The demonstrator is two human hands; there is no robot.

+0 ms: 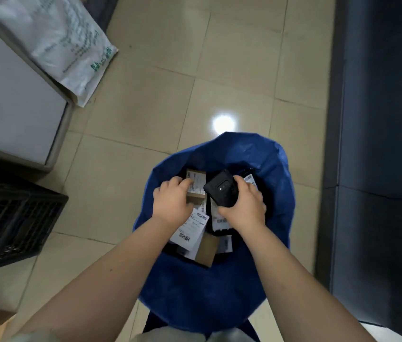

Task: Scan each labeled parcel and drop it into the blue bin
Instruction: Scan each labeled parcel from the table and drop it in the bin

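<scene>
Standing over the blue bin [276, 193], the person has both hands down in its mouth. The left hand [171, 202] grips a small brown box [196, 185] with a white label, held at the far left side of the opening. The right hand [243, 206] is wrapped around a black scanner [222, 188], just beside that box. Several labeled parcels [191, 229] lie heaped on the bin's bottom, so a good share of the work looks done. Whether this box has been scanned I cannot tell; it has not been let go. No waiting pile of parcels is in view, so what remains is unclear.
</scene>
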